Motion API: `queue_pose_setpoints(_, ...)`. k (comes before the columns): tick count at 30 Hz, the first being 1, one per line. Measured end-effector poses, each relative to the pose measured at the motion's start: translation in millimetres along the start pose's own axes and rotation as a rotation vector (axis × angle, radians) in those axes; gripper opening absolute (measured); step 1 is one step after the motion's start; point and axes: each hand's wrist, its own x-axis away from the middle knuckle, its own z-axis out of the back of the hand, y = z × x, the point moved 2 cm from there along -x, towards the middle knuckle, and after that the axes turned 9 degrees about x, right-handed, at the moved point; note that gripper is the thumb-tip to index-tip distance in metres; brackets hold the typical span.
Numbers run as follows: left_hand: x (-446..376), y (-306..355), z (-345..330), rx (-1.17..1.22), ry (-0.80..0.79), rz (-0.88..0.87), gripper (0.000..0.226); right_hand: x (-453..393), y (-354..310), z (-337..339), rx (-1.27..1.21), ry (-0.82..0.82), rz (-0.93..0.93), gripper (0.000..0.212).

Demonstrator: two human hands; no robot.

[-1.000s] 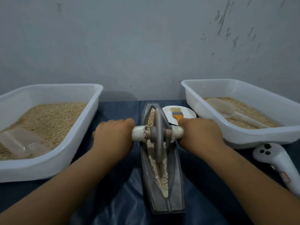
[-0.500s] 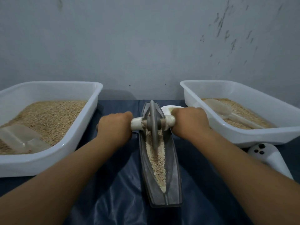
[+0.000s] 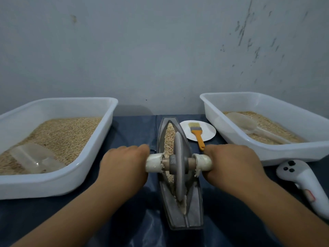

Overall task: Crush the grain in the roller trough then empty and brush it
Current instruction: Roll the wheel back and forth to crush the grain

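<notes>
A grey boat-shaped roller trough (image 3: 195, 209) lies lengthwise in the middle of the dark blue table cover, with pale grain (image 3: 170, 134) along its groove. A grey disc roller (image 3: 179, 168) stands upright in the groove near the trough's middle. My left hand (image 3: 124, 166) grips the white left handle (image 3: 154, 162) of its axle. My right hand (image 3: 231, 163) grips the white right handle (image 3: 203, 162). An orange-handled brush (image 3: 196, 133) lies on a white plate (image 3: 208, 131) just right of the trough's far end.
A white tub (image 3: 99, 154) at left holds grain and a clear scoop (image 3: 33, 158). A second white tub (image 3: 229, 138) at right holds grain and another clear scoop (image 3: 249, 126). A white handheld controller (image 3: 302, 182) lies at the right edge. A grey wall stands close behind.
Both hands first pushed the roller to the trough's far end, then pulled it back toward me to the middle. The brush and plate, hidden half a second ago, show again.
</notes>
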Motion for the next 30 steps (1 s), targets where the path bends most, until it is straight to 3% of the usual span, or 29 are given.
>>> queue_pose_setpoints(6, -51, -15, -30, -0.029, -0.055, 0.097, 0.02, -67, -4, -33, -0.009, 0.029, -0.054, 0.02)
queue_pose_setpoints(9, -82, -25, -39, 0.002, -0.077, 0.144, 0.018, -107, -4, -41, -0.021, 0.044, -0.059, 0.009)
queue_pose_setpoints(11, -96, -30, -44, 0.004, -0.081, 0.16, 0.015, -126, -3, -44, -0.002, 0.088, -0.038, 0.025)
queue_pose_setpoints(14, -100, -35, -48, 0.014, -0.066, 0.163, 0.014, -134, -4, -43, 0.017, 0.121, -0.015, 0.026)
queue_pose_setpoints(17, -90, -31, -47, -0.011, -0.042, 0.129, 0.016, -121, -5, -46, -0.024, 0.105, -0.031, 0.022)
queue_pose_setpoints(19, -81, -24, -42, -0.008, -0.051, 0.107, 0.018, -103, -4, -47, -0.029, 0.114, -0.043, 0.007)
queue_pose_setpoints(22, -59, -11, -28, -0.038, -0.043, 0.066, 0.021, -67, -3, -41, -0.009, 0.112, -0.029, 0.021)
queue_pose_setpoints(25, -30, 1, -12, -0.053, 0.027, 0.022, 0.026, -31, -3, -27, -0.027, 0.079, 0.0, 0.015)
queue_pose_setpoints(30, 6, 11, 13, 0.033, 0.121, -0.086, 0.042, 13, -1, 0, 0.02, 0.06, 0.021, 0.024)
